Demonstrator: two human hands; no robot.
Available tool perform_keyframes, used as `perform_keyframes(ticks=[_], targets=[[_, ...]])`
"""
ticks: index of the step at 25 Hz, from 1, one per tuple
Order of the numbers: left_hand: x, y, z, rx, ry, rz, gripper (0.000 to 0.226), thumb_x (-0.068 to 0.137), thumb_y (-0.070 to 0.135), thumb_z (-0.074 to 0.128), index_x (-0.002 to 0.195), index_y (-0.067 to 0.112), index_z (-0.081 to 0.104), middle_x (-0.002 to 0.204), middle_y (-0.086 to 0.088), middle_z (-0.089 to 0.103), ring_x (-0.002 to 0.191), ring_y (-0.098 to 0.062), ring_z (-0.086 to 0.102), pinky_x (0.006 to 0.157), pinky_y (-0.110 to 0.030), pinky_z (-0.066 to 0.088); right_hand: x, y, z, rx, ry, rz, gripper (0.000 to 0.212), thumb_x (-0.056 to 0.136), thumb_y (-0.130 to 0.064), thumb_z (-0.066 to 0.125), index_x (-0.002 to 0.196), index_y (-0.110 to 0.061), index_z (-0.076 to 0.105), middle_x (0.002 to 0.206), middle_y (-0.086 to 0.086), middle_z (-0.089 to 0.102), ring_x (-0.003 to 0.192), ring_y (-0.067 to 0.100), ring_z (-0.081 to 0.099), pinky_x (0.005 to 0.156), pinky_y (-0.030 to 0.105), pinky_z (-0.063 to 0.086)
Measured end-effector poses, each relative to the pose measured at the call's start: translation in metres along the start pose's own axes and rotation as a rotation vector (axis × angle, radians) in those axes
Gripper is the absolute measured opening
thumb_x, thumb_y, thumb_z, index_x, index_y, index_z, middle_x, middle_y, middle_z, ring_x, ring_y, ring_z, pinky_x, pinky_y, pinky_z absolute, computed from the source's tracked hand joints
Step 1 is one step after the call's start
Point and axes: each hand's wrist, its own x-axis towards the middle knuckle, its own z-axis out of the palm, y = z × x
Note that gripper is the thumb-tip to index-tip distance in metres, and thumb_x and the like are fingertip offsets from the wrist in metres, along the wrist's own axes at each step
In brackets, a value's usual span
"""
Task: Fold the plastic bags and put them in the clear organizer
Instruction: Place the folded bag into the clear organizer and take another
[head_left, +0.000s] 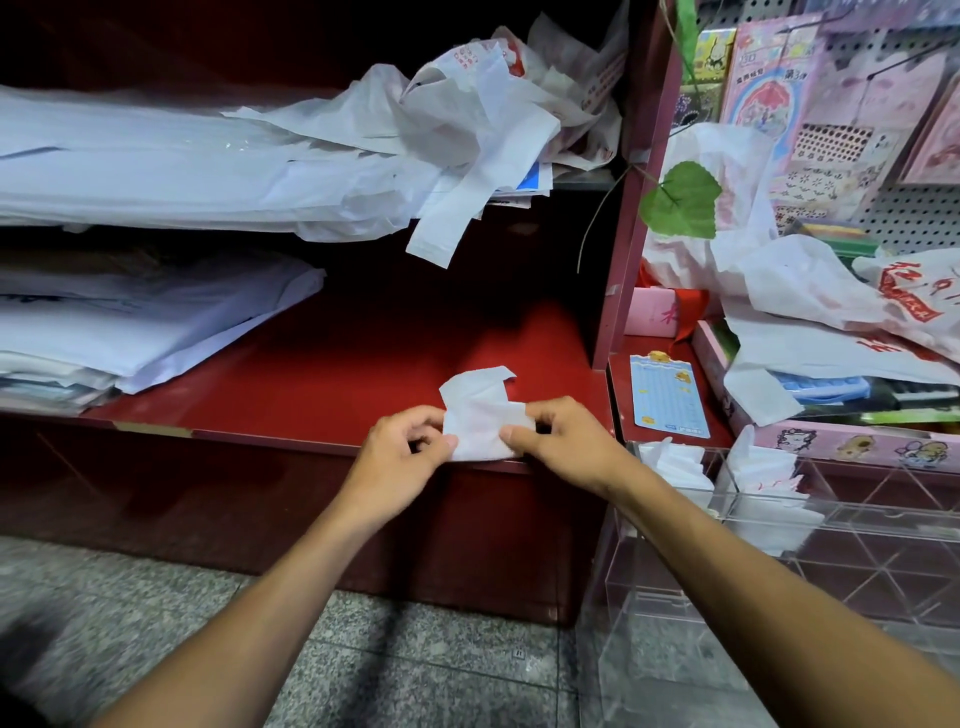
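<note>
A small white plastic bag (480, 415), folded into a compact packet with a flap sticking up, lies at the front edge of the red shelf (332, 364). My left hand (402, 452) pinches its left edge. My right hand (553, 439) pinches its right side with thumb and fingers. The clear organizer (779, 525) stands to the lower right, with folded white bags (675, 465) tucked upright in its compartments. A heap of loose white bags (467, 119) lies on the upper shelf, and more bags with red print (810, 296) are piled at the right.
Stacks of flat white sheets (130, 322) fill the left of both shelves. A blue card (667, 395) lies right of the red upright post (623, 234). A green leaf (683, 200) hangs by the sticker display (831, 93). Grey stone floor (415, 665) lies below.
</note>
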Motion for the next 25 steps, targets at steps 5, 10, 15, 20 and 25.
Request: perform_keyframes(ticks=[5,10,15,20,25], targets=[[-0.002,0.002,0.003,0.207,-0.026,0.002,0.071,0.058,0.056,0.075,0.125,0.049,0.050,0.088,0.017,0.059,0.080,-0.005,0.052,0.084,-0.035,0.042,0.008,0.000,0.005,-0.101,0.022,0.061,0.030,0.086,-0.033,0.065,0.115,-0.024,0.063,0.092,-0.003,0.066,0.082,0.017,0.062,0.084,0.042,0.053],[-0.006,0.003,0.006,0.573,-0.143,0.141,0.071,0.076,0.034,0.080,0.139,0.040,0.047,0.141,0.028,0.039,0.128,0.000,0.030,0.092,-0.031,0.021,0.011,-0.002,0.005,-0.201,0.033,0.099,0.043,0.085,-0.031,0.070,0.125,-0.027,0.054,0.101,-0.004,0.059,0.092,0.019,0.057,0.087,0.035,0.049],[-0.003,0.001,0.009,0.517,-0.040,0.109,0.042,0.084,0.016,0.073,0.121,0.036,0.065,0.106,0.023,0.057,0.116,-0.007,0.046,0.085,-0.029,0.022,0.002,-0.004,0.005,-0.305,0.023,-0.087,0.046,0.082,-0.048,0.072,0.119,-0.027,0.056,0.118,-0.010,0.049,0.107,0.013,0.049,0.092,0.034,0.044],[-0.002,-0.002,0.005,0.297,0.032,0.111,0.014,0.084,0.023,0.074,0.098,0.026,0.075,0.089,0.019,0.060,0.098,-0.014,0.053,0.094,-0.043,0.041,-0.002,0.003,-0.007,-0.501,-0.133,-0.169,0.042,0.081,-0.039,0.076,0.119,-0.028,0.063,0.116,-0.015,0.059,0.099,0.010,0.044,0.093,0.031,0.039],[-0.003,0.000,0.004,0.401,-0.003,0.131,0.049,0.069,0.047,0.066,0.114,0.029,0.062,0.126,0.021,0.049,0.117,-0.004,0.039,0.092,-0.031,0.027,-0.001,0.003,-0.010,-0.227,-0.063,-0.176,0.006,0.089,-0.023,0.067,0.089,-0.019,0.072,0.084,-0.005,0.070,0.082,0.016,0.063,0.079,0.040,0.049]])
